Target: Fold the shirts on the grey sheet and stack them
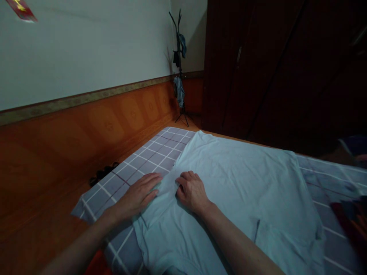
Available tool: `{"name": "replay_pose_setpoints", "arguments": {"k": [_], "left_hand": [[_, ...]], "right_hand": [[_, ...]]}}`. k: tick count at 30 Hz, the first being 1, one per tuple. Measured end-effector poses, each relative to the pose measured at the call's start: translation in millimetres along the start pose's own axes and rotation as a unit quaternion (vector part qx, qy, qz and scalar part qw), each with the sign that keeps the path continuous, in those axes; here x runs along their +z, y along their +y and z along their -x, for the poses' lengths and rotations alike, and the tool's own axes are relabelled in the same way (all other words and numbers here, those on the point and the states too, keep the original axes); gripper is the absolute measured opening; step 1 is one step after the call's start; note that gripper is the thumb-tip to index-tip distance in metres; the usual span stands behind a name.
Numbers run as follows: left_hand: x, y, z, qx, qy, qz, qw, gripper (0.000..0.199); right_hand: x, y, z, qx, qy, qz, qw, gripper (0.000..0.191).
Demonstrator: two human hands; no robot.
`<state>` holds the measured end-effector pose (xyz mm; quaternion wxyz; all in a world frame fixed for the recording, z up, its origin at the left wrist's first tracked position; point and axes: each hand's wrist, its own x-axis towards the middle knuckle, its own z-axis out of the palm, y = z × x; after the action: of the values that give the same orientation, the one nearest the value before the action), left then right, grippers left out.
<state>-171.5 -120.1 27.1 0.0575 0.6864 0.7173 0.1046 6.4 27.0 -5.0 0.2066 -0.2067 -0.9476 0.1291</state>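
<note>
A pale blue-white T-shirt (pixel 243 172) lies spread over a bed with a grey checked sheet (pixel 155 151). Its surface has soft wrinkles, and a short dark mark shows near its lower right part. My left hand (pixel 142 191) rests at the shirt's left edge, fingers stretched out and fairly flat, thumb apart. Just to the right, my right hand (pixel 191 191) is on the shirt with its fingers curled in and closed on the cloth; the fingertips are partly hidden. A gap of shirt cloth separates the two hands.
Dark folded clothes (pixel 349 217) lie at the bed's right side. Beyond the bed stand a coat rack (pixel 180 68) with items hung on it and a dark wardrobe (pixel 258 68). An orange-panelled wall (pixel 114 118) runs along the left. Dark objects (pixel 103 173) sit beside the bed.
</note>
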Motion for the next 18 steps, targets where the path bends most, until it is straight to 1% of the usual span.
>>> {"name": "replay_pose_setpoints", "arguments": {"k": [3,4,5,7,9,10,12,16,18], "left_hand": [[9.8,5,-19,0.084,-0.069,-0.022,0.994,0.055],[11.2,5,-23,0.1,-0.087,-0.025,0.991,0.055],[11.2,3,-28,0.11,-0.093,-0.026,0.989,0.051],[8.4,-2,-41,0.116,-0.065,-0.02,0.991,0.042],[5.2,-7,-63,0.121,-0.022,-0.008,0.992,0.038],[5.0,-9,-78,0.121,-0.008,-0.002,0.993,0.038],[9.4,-14,-118,0.117,-0.002,0.006,0.993,0.038],[30.7,-22,-216,0.09,-0.015,-0.001,0.996,0.037],[40.4,-22,-261,0.086,-0.016,-0.007,0.996,0.034]], "right_hand": [[1,1,1,-0.003,-0.003,-0.01,1.0,0.013],[1,1,2,0.001,-0.004,-0.013,1.0,0.012],[1,2,2,0.007,-0.004,-0.016,1.0,0.012],[1,2,1,0.027,-0.003,-0.026,0.999,0.013],[1,2,0,0.045,-0.003,-0.033,0.998,0.016],[2,2,0,0.05,-0.005,-0.033,0.998,0.016],[2,2,0,0.05,-0.01,-0.026,0.998,0.016],[2,3,1,0.044,-0.024,-0.017,0.999,0.013],[3,3,2,0.045,-0.027,-0.024,0.998,0.012]]}}
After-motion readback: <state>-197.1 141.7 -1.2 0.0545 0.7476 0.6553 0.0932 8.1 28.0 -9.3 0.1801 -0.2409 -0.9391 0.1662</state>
